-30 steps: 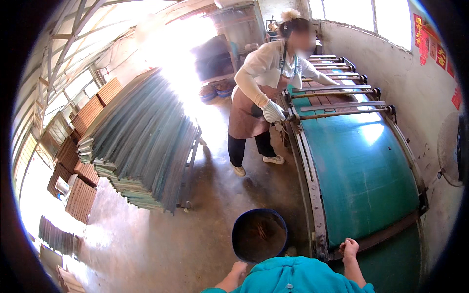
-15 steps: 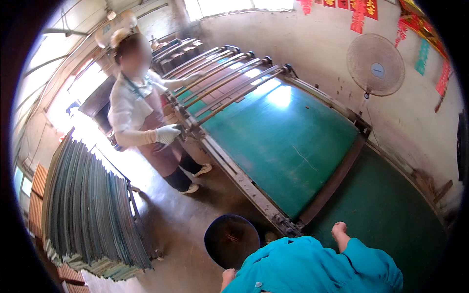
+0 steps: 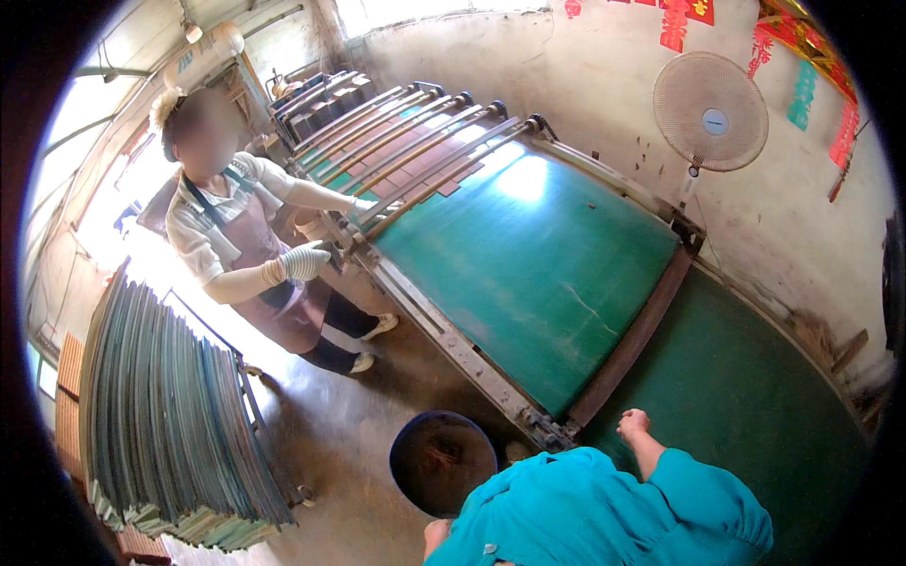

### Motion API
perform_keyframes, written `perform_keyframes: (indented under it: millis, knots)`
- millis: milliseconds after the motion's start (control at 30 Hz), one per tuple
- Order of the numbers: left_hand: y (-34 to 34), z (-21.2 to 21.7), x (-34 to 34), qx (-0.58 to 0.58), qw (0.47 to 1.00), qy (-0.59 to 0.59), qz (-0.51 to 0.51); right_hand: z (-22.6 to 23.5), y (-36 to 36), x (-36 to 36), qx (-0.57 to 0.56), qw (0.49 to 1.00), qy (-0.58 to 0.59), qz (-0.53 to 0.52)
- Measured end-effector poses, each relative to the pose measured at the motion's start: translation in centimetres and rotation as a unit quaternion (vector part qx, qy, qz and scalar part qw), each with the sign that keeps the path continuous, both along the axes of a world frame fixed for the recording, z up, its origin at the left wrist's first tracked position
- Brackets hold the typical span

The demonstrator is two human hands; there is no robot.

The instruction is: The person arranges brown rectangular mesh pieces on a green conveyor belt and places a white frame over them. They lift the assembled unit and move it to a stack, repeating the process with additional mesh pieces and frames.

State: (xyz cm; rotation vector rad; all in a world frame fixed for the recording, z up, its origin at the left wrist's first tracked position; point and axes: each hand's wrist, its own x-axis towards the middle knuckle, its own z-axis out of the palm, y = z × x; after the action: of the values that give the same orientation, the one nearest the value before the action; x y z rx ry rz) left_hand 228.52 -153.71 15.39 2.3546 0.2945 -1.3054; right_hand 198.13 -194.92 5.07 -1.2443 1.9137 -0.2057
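Observation:
My right hand [image 3: 633,424], its fingers curled in, is above the dark green surface [image 3: 746,396] beside the dark crossbar [image 3: 642,330] at the end of the green conveyor belt [image 3: 510,274]. I see nothing in it. Only part of my left hand [image 3: 436,536] shows at the lower edge, near a round dark tub [image 3: 444,464]; its fingers are hidden. Across the belt, a person in an apron [image 3: 255,255] has one gloved hand [image 3: 307,261] by a dark piece at the frame, the other at the bars [image 3: 415,141]. Brown flat pieces [image 3: 359,151] lie under those bars.
A tall rack of thin greenish boards [image 3: 179,406] stands at the left, with orange-brown stacked pieces [image 3: 70,396] behind it. The metal side rail [image 3: 453,335] runs between belt and floor. A round fan [image 3: 711,113] stands by the far wall.
My right hand has shifted slightly left and up in the picture. The other person has moved left and leans, one arm now reaching toward the belt near the front bar. The view has shifted slightly.

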Motion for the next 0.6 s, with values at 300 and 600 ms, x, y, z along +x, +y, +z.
perform_keyframes:
  millis: [300, 600]
  knots:
    - [-0.5, -1.7, 0.4, 0.007, 0.994, -0.026, -0.104, 1.9, 1.1, 0.7, -0.001, 1.000, -0.013, 0.000]
    - [-2.1, 1.2, -0.1, -0.042, 0.999, -0.010, 0.031, -2.9, 0.8, -1.9, -0.032, 0.999, 0.006, 0.040]
